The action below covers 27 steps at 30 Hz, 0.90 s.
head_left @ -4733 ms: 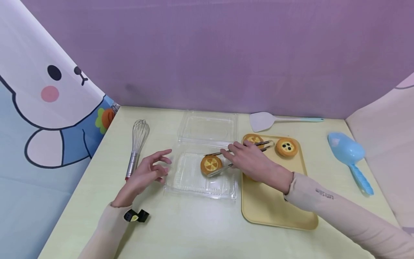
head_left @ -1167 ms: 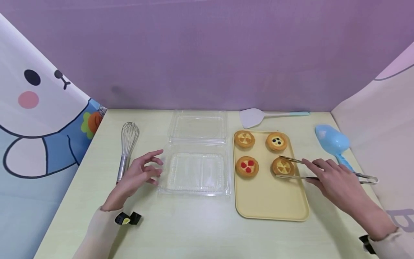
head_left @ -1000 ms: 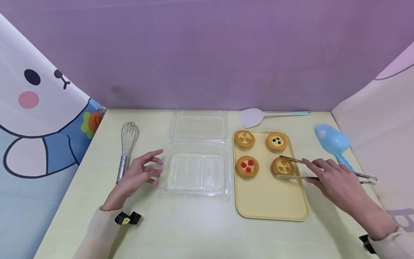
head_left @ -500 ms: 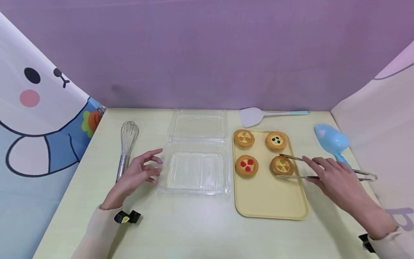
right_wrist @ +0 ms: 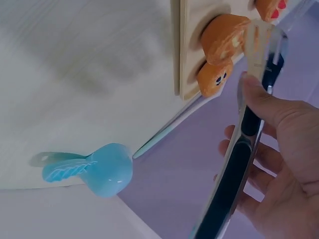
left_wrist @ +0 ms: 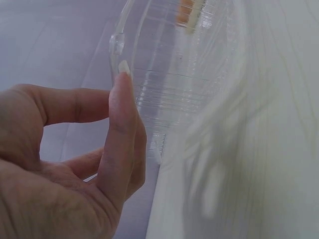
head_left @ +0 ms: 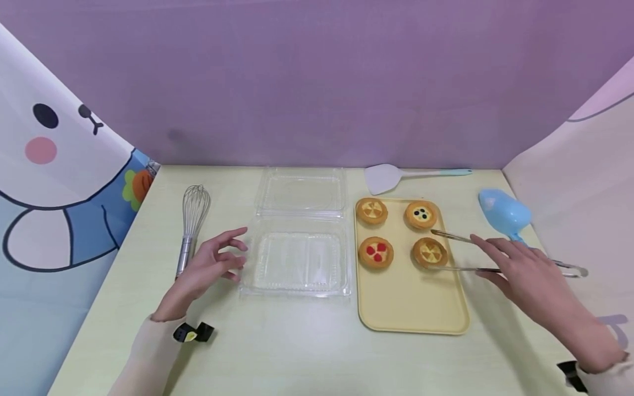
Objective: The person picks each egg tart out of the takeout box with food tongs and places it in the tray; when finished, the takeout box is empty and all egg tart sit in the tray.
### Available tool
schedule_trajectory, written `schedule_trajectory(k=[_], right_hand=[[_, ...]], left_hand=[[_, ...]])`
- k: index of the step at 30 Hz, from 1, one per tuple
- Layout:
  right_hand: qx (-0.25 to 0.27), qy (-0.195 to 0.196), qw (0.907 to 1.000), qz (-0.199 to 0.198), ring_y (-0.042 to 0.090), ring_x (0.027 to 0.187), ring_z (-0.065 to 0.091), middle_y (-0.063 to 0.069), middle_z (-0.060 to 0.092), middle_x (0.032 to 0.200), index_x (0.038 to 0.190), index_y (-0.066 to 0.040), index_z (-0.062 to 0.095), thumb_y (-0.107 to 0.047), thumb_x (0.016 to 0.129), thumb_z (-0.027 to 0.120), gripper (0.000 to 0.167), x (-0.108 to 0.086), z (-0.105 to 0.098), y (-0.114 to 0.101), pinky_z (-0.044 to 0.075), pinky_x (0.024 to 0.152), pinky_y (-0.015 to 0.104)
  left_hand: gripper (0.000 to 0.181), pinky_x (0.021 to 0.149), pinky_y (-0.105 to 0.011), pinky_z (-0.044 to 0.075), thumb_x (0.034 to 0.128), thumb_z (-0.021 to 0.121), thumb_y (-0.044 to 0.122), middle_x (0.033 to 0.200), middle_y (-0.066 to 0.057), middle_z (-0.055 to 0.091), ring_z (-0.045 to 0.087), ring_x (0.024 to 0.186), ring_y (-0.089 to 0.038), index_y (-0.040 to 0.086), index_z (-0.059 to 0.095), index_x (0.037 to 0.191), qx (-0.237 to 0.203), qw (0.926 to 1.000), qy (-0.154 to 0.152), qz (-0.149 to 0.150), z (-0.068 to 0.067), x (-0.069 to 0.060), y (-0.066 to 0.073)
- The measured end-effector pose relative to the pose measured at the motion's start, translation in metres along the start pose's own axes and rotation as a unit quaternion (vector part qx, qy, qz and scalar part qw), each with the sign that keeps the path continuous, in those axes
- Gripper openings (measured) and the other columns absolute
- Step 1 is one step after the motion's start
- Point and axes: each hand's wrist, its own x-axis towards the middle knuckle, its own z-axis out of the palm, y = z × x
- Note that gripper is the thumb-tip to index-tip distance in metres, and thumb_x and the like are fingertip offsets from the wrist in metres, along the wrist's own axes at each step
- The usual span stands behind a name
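My right hand [head_left: 532, 275] grips a pair of metal tongs [right_wrist: 234, 169], thumb on one side and fingers on the other. The tongs' spread tips stand at the right edge of the tray [head_left: 411, 302]. Between and just beyond them lies a tart with a yellow wedge pattern [head_left: 430, 253]. Beside it on the tray are a red-topped tart [head_left: 376, 253], a tart with dark dots [head_left: 421, 214] and another wedge-patterned tart [head_left: 371, 211]. My left hand [head_left: 205, 269], fingers loosely bent, hovers at the left edge of an opened clear plastic container [head_left: 297, 291]; whether it touches I cannot tell.
A whisk [head_left: 195, 220] lies left of the container, partly behind my left hand. Behind the tray is a white spatula [head_left: 383, 178] with a pale green handle. A blue scoop [head_left: 505, 212] lies to the right. Purple cloth [head_left: 317, 82] hangs along the table's back.
Earlier, the tongs held a wedge-patterned tart over the container; it now sits on the tray. Since half a second ago the tongs have spread wider and shifted slightly right. My left hand stays in place.
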Motion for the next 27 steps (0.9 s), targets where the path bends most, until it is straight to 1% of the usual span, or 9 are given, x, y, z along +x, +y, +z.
schedule_trajectory(k=[2,3,4,8,11,16,19,23,27], right_hand=[[0.011,-0.008,0.9998,0.017,0.042,0.098,0.07,0.013,0.072,0.119,0.148,-0.015,0.056,-0.03,0.083,0.085,0.073,-0.001,-0.001,0.002,0.053,0.073,0.062],[0.013,-0.011,0.9995,0.026,0.041,0.098,0.069,0.013,0.072,0.119,0.15,-0.015,0.054,-0.021,0.076,0.088,0.081,-0.001,-0.001,0.003,0.054,0.07,0.062],[0.017,-0.01,0.9992,0.035,0.041,0.096,0.069,0.014,0.071,0.118,0.15,-0.014,0.054,-0.019,0.076,0.089,0.082,-0.001,0.001,0.004,0.054,0.066,0.061],[0.03,-0.009,0.996,0.084,0.046,0.093,0.067,0.02,0.069,0.12,0.152,-0.014,0.051,-0.024,0.083,0.085,0.078,-0.005,0.009,0.012,0.048,0.048,0.058],[0.05,-0.015,0.9906,0.126,0.051,0.083,0.067,0.027,0.067,0.119,0.154,-0.012,0.047,-0.029,0.087,0.082,0.077,-0.01,0.018,0.019,0.042,0.041,0.054],[0.085,-0.045,0.9803,0.172,0.059,0.082,0.065,0.041,0.064,0.116,0.153,0.0,0.042,-0.033,0.092,0.078,0.079,-0.02,0.038,0.03,0.048,0.047,0.06],[0.101,-0.064,0.9725,0.2,0.065,0.095,0.062,0.046,0.06,0.121,0.152,0.005,0.04,-0.037,0.094,0.075,0.08,-0.025,0.047,0.034,0.052,0.055,0.065],[0.116,-0.083,0.9616,0.234,0.062,0.089,0.064,0.045,0.06,0.12,0.153,0.006,0.038,-0.041,0.096,0.073,0.082,-0.029,0.054,0.037,0.05,0.047,0.054],[0.115,-0.093,0.9568,0.25,0.051,0.078,0.066,0.042,0.063,0.115,0.152,0.007,0.037,-0.043,0.096,0.072,0.082,-0.029,0.058,0.039,0.045,0.043,0.041]], left_hand=[[0.073,0.066,-0.035,0.066,0.096,0.064,-0.003,0.13,-0.024,0.05,0.069,0.084,-0.016,0.005,0.034,0.162,0.0,1.0,0.0,0.001,0.0,0.0,0.0],[0.073,0.066,-0.035,0.066,0.0961,0.064,-0.003,0.13,-0.024,0.05,0.068,0.083,-0.016,0.005,0.034,0.162,0.0,1.0,-0.001,0.002,0.0,0.0,0.0],[0.073,0.066,-0.035,0.066,0.0962,0.064,-0.003,0.13,-0.024,0.05,0.068,0.083,-0.016,0.005,0.034,0.162,0.0,1.0,0.0,0.002,0.0,0.0,0.0],[0.073,0.066,-0.035,0.066,0.0961,0.064,-0.003,0.13,-0.024,0.05,0.068,0.083,-0.016,0.005,0.034,0.162,0.002,1.0,0.003,0.002,0.0,0.0,0.0],[0.073,0.065,-0.034,0.065,0.0961,0.063,-0.003,0.13,-0.024,0.05,0.068,0.082,-0.015,0.005,0.033,0.162,0.004,1.0,0.003,0.002,-0.001,0.001,0.0],[0.073,0.065,-0.035,0.065,0.0963,0.063,-0.001,0.129,-0.023,0.05,0.067,0.08,-0.011,0.005,0.033,0.162,0.004,1.0,0.001,0.006,0.0,0.002,0.002],[0.073,0.065,-0.035,0.065,0.0961,0.063,-0.001,0.129,-0.023,0.05,0.068,0.081,-0.013,0.005,0.033,0.162,0.005,0.9999,0.002,0.009,0.001,0.002,0.003],[0.073,0.065,-0.036,0.066,0.0958,0.063,-0.002,0.129,-0.026,0.05,0.068,0.082,-0.013,0.005,0.033,0.162,0.009,0.9999,0.006,0.008,0.002,0.001,0.003],[0.073,0.065,-0.036,0.066,0.0955,0.063,-0.002,0.129,-0.027,0.05,0.066,0.08,-0.012,0.005,0.033,0.162,0.013,0.9999,0.01,0.004,0.004,0.001,0.003]])
